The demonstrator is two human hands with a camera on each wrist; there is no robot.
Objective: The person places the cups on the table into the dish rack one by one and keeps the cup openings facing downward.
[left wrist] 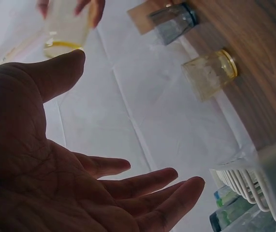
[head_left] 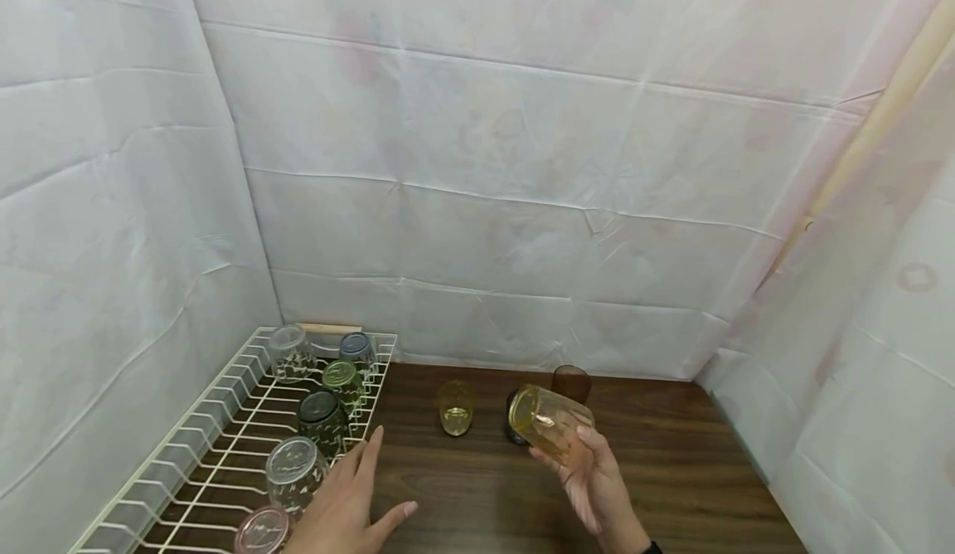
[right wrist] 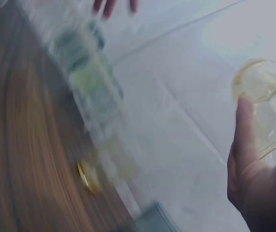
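We grip a yellow glass [head_left: 550,423] in our right hand [head_left: 593,483], thumb and fingers clamped round it, tilted above the desk [head_left: 462,496]. Our left hand's [head_left: 343,500] fingers are extended, thumb spread wide, near the white rack [head_left: 196,498]. Another yellow glass [head_left: 455,417] stands beyond, between both hands' fingers.

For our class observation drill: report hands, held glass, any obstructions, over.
Left hand open, empty. Right hand gripping yellow glass, tilted. Possible obstacle: dark glass, partly hidden behind it in head view.
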